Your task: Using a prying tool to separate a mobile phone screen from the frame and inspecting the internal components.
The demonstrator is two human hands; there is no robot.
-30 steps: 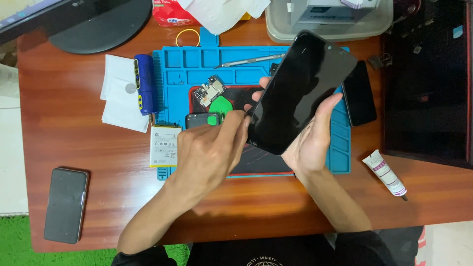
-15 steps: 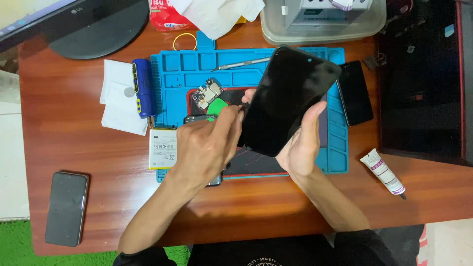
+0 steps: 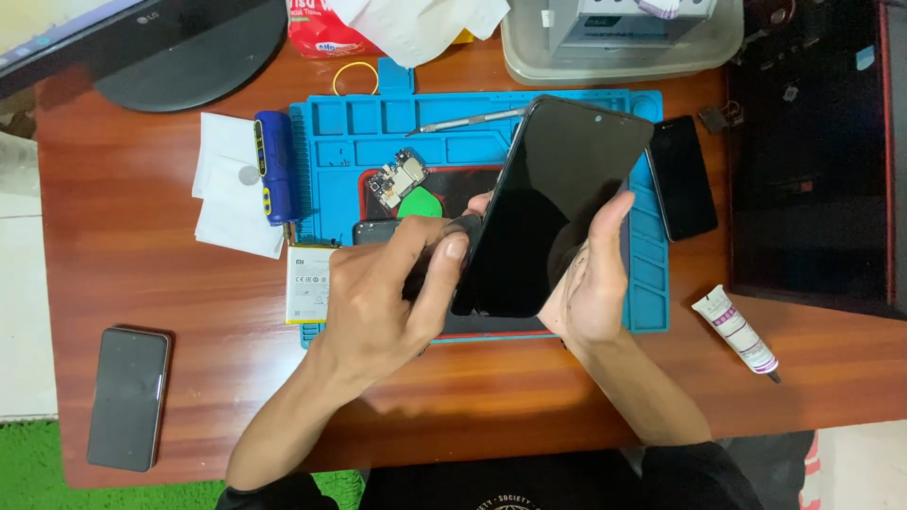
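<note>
My right hand (image 3: 590, 283) holds a black phone screen panel (image 3: 557, 198) tilted up above the blue work mat (image 3: 378, 142), fingers along its right edge. My left hand (image 3: 387, 302) pinches the panel's lower left edge, thumb pressed against it. Under the hands on the mat lie a dark phone body (image 3: 378, 231), a green pick (image 3: 420, 203) and a small circuit board (image 3: 399, 178). The lower part of the phone body is hidden by my hands.
A white battery (image 3: 309, 283) lies at the mat's left edge, next to a blue cylinder tool (image 3: 274, 165) and white papers (image 3: 227, 198). Metal tweezers (image 3: 468, 120), a black phone (image 3: 682, 178), a glue tube (image 3: 742, 335), another phone (image 3: 128, 397), a monitor base (image 3: 189, 52).
The screen panel has tilted and shifted slightly left and down in my right hand. My left hand has closed in on its lower left edge.
</note>
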